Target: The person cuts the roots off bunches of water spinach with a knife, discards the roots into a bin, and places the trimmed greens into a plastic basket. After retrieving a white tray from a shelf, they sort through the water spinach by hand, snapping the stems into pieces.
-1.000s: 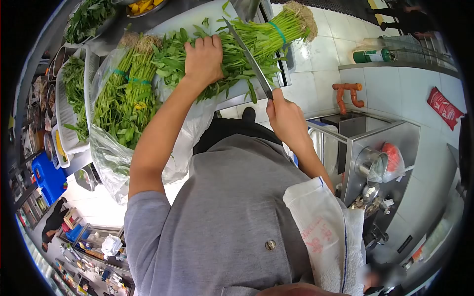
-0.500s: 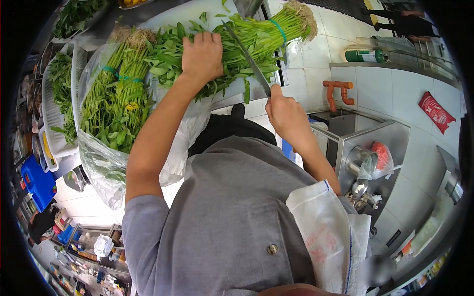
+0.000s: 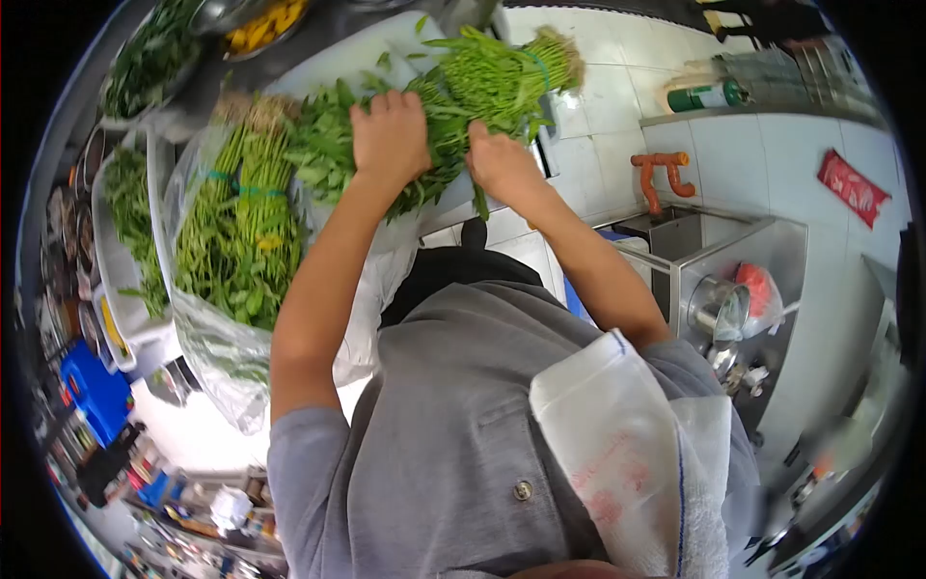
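Observation:
My left hand (image 3: 390, 140) presses down on the leafy tops (image 3: 328, 145) of a bunch of water spinach, fingers curled over them. My right hand (image 3: 503, 172) is closed at the near side of the leaves, where it held a knife a moment ago; the blade is hardly visible now. Right of the hands lies the stem part (image 3: 490, 79) of the bunch, its cut ends facing me and its roots pointing right, with a green tie near them. Under the greens is a white cutting board (image 3: 338, 60), with leaf scraps on it.
Tied bunches of rooted greens (image 3: 241, 212) lie in a clear plastic bag (image 3: 227, 357) to the left. Beyond them stands a white basket (image 3: 121, 261) of leaves. A bowl of yellow pieces (image 3: 265, 29) is at the back. Orange pipes (image 3: 661, 179) and a steel sink unit (image 3: 743, 261) are on the right.
My right hand has moved left and up to the leaves, and the knife blade no longer shows clearly. The stem part has separated from the leaves and turned its cut ends towards me.

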A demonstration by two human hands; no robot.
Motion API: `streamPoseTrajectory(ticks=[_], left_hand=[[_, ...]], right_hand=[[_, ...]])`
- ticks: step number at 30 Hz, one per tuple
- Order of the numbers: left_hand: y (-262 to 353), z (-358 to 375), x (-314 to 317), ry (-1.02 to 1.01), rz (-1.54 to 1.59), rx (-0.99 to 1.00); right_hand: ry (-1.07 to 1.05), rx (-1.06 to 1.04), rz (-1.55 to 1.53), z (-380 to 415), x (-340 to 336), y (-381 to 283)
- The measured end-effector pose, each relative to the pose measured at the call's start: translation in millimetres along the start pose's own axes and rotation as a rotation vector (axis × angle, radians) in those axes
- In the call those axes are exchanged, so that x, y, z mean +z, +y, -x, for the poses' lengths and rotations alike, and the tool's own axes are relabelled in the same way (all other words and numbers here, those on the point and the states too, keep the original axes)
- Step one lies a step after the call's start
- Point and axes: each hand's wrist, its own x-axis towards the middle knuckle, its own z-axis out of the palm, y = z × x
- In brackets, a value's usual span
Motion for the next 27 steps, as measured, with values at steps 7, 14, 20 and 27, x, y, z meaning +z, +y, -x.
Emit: streamPoseTrajectory(ticks=[7, 14, 20, 27], left_hand=[[2.0, 0.2, -4.1, -0.08, -0.038, -0.041], [5.6, -3.8, -13.0, -0.226, -0.044, -0.091], [4.1, -5.0, -6.8, -0.192, -0.044, -0.104], [6.6, -5.0, -11.9, -0.206, -0.1, -0.09]], right_hand=[[0.061, 0.039, -0.156, 4.2, 6.9, 4.8], [0.144, 0.019, -0.16, 28.8, -14.6, 10.8], [0.251, 0.051, -0.118, 42.9, -24.3, 22.2], [0.41, 0.04, 0.023, 53.0, -37.5, 42.3]])
